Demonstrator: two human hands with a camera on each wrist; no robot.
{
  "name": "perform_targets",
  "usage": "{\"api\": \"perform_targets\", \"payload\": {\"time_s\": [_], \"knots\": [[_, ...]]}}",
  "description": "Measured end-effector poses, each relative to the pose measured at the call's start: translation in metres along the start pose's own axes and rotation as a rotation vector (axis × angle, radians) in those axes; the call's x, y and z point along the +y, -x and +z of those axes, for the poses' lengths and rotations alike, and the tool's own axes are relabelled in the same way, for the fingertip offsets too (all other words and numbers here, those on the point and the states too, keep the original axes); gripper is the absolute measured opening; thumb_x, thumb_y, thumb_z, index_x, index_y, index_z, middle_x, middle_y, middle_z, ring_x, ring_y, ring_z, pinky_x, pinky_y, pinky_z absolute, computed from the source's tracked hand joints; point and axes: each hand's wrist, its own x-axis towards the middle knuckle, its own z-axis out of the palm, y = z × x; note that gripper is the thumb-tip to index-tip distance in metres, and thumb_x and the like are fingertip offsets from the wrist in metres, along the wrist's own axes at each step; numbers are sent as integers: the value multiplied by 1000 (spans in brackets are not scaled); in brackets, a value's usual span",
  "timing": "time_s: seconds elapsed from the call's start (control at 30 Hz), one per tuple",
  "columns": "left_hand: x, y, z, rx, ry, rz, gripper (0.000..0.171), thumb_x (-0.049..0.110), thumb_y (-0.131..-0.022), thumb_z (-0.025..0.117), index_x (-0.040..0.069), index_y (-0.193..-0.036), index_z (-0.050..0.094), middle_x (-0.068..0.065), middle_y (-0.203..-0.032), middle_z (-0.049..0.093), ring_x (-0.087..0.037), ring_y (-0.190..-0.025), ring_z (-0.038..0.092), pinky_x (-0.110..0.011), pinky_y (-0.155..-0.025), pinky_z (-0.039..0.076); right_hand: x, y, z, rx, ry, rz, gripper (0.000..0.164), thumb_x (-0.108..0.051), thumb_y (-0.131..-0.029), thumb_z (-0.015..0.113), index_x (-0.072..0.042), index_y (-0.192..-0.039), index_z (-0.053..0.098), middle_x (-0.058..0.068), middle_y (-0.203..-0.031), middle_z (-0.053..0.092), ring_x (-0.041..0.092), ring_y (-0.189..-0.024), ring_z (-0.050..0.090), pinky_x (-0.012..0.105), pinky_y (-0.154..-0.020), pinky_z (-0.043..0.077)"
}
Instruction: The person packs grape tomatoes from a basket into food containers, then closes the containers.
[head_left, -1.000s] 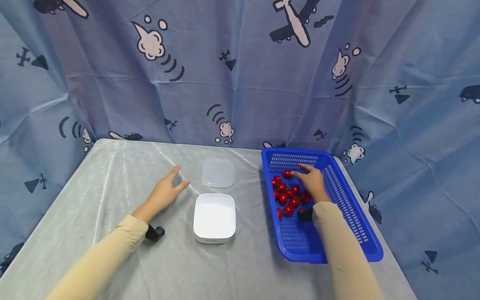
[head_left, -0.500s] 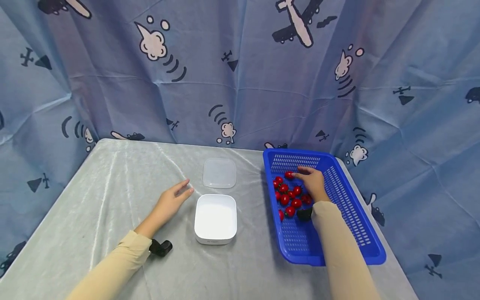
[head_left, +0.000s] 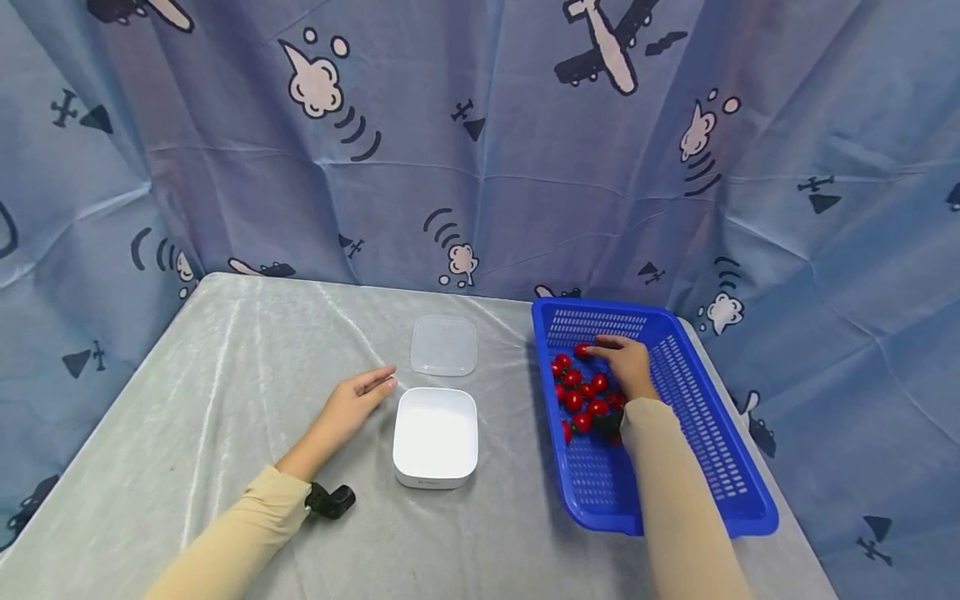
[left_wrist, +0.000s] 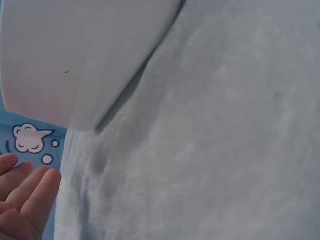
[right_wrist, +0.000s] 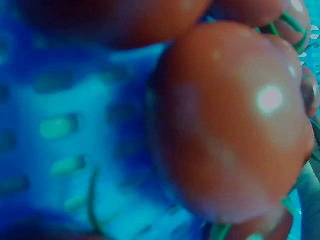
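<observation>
My right hand point(head_left: 628, 367) reaches down into the blue basket point(head_left: 588, 508), and its thumb and forefinger pinch a red cherry tomato point(head_left: 582, 351) at the far end of the pile. More cherry tomatoes point(head_left: 573, 401) lie below and left of that hand, some with green stems. A tomato point(right_wrist: 230, 120) fills much of the right wrist view, blurred and close. My left hand point(head_left: 351, 407) is held with fingers extended, just left of a white square container point(head_left: 435, 437). In the left wrist view its fingers point(left_wrist: 42, 197) appear below the container's wall point(left_wrist: 75, 65), apart from it.
A translucent square lid point(head_left: 443, 346) lies flat behind the container. Grey-white cloth covers the table point(head_left: 247, 358). A blue printed curtain point(head_left: 405, 150) hangs along the back and sides. The basket stands near the table's right edge.
My left hand has moved right and closer to the container, its fingers drawing together. My right thumb and forefinger have closed in on the cherry tomato. The head view has shifted slightly.
</observation>
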Motion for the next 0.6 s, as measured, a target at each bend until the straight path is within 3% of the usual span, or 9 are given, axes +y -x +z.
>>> {"api": "perform_targets", "payload": {"time_s": [0.27,0.6], "knots": [[-3,0,9,-5,44,-12,49,28,-99,61,0,-140,55,-19,-140,58,-32,-128,58,-27,-99,55,3,-3,4,-22,20,18,47,-24,-95,69,-1,-135,60,23,-138,58,39,-131,52,49,-117,39],[-7,4,16,-9,107,-54,45,27,-98,63,3,-136,59,-15,-134,64,-26,-124,61,-28,-103,51,0,-4,9,-50,78,15,47,-26,-95,68,0,-134,60,24,-141,55,40,-133,47,52,-118,36]]}}
